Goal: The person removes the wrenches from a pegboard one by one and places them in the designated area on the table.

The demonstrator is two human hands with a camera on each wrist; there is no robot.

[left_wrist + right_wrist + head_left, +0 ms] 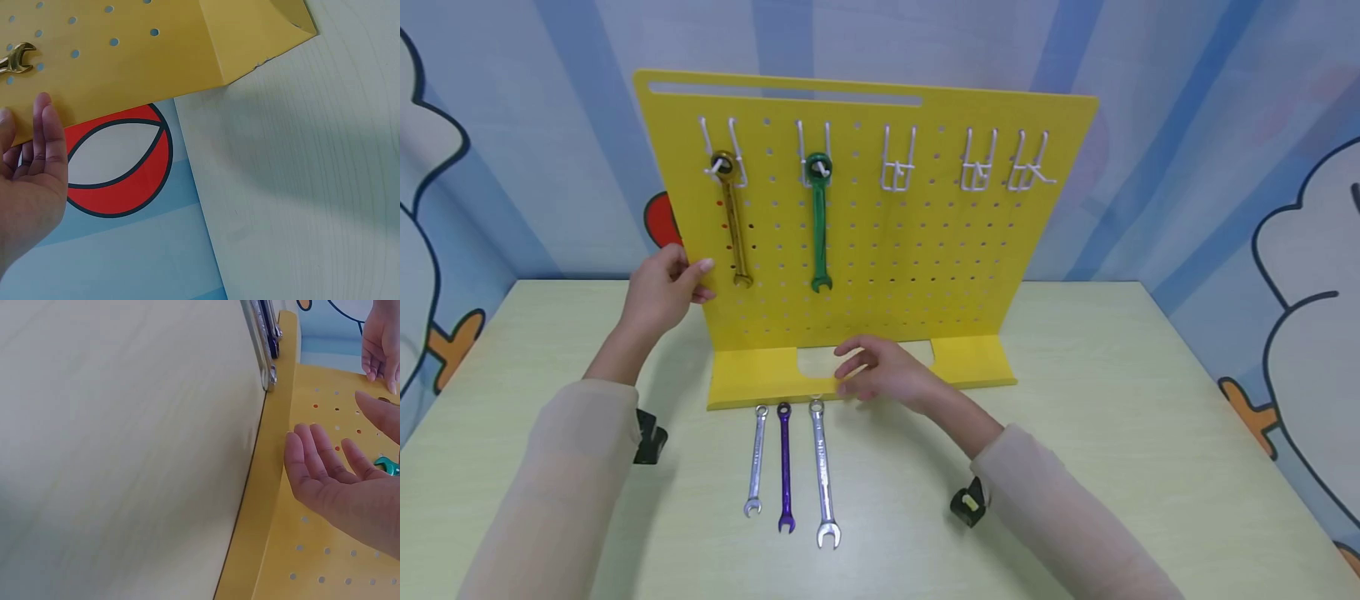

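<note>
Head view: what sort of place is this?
Probably a staged tabletop setup, not a working shop: pale table, yellow pegboard with two wrenches hanging on it, cartoon-printed backdrop behind.

The table (1097, 433) is pale and faintly grained. Behind the table stands a striped blue wall (880, 37), with a red patch (662, 221) left of the table's middle. At the table's left, a white drawing (411, 283) adjoins an orange shape (454, 350); at its right, another white drawing (1311, 375).
</note>
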